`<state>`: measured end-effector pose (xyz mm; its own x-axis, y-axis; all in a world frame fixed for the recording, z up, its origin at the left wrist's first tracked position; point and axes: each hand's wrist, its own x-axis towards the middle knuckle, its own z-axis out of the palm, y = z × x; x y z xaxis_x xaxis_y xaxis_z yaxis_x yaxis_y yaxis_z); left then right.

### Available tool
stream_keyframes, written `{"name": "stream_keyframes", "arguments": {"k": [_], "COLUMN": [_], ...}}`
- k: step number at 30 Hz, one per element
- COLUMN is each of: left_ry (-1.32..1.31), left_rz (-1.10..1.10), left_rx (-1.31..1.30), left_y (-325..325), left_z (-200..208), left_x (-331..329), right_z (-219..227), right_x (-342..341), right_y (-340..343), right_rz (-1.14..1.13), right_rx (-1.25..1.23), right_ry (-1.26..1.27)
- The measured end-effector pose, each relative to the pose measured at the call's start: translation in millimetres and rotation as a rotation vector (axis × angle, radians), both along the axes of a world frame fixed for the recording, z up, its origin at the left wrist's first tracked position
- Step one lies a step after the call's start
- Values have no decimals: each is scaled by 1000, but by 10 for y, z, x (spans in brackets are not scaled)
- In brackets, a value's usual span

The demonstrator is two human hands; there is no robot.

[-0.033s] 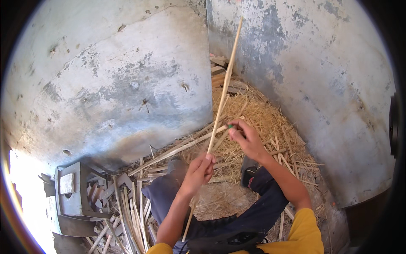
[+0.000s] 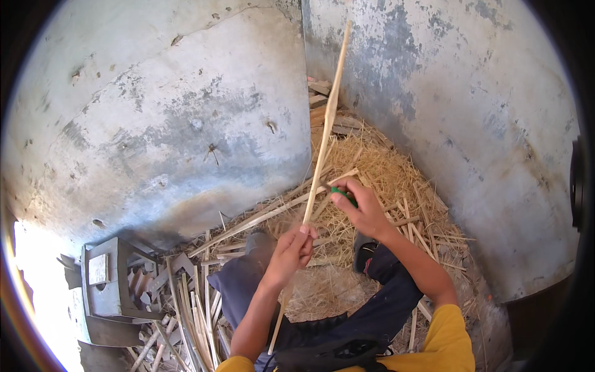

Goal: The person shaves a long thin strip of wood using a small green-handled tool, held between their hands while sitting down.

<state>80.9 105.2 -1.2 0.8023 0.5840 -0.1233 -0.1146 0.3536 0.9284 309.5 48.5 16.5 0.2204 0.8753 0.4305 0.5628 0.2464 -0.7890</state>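
Note:
A long pale wooden or bamboo strip (image 2: 325, 133) slants upward, its top in front of the wall and its lower end by my lap. My left hand (image 2: 289, 253) is closed round it below its middle. In my closed right hand (image 2: 364, 209) is a small knife (image 2: 344, 196) with a green handle. Its short dark blade points at the strip, just above my left hand; whether the two touch I cannot tell. Most of the knife handle is hidden by my fingers.
Thin shavings (image 2: 384, 167) heap up in the corner beyond my hands. Long strips (image 2: 201, 310) lie on the left of the floor beside a grey metal box (image 2: 111, 282). Peeling walls (image 2: 186, 111) close in ahead and to the right. My shoe (image 2: 364, 254) rests among the scraps.
My right hand has turned and shifted slightly down, so more of the green knife handle shows. The strip's top has moved a little left. My left hand stays in place.

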Motion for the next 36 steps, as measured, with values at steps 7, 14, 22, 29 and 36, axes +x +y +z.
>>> {"name": "stream_keyframes", "arguments": {"k": [7, 14, 22, 29, 36], "left_ry": [54, 160, 353, 427, 480], "left_rz": [92, 284, 441, 438, 354], "left_rx": [108, 511, 850, 895, 914], "left_y": [-20, -83, -196, -219, -391], "left_z": [33, -86, -34, 3, -165], "left_x": [-39, -51, -37, -56, -131], "right_z": [84, 91, 93, 113, 225], "right_x": [-364, -371, -393, -392, 207], "right_y": [-64, 2, 24, 17, 217], "right_rz": [-15, -54, -89, -126, -296], "right_rx": [28, 133, 209, 198, 180], "right_ry": [-168, -308, -372, -423, -358]}}
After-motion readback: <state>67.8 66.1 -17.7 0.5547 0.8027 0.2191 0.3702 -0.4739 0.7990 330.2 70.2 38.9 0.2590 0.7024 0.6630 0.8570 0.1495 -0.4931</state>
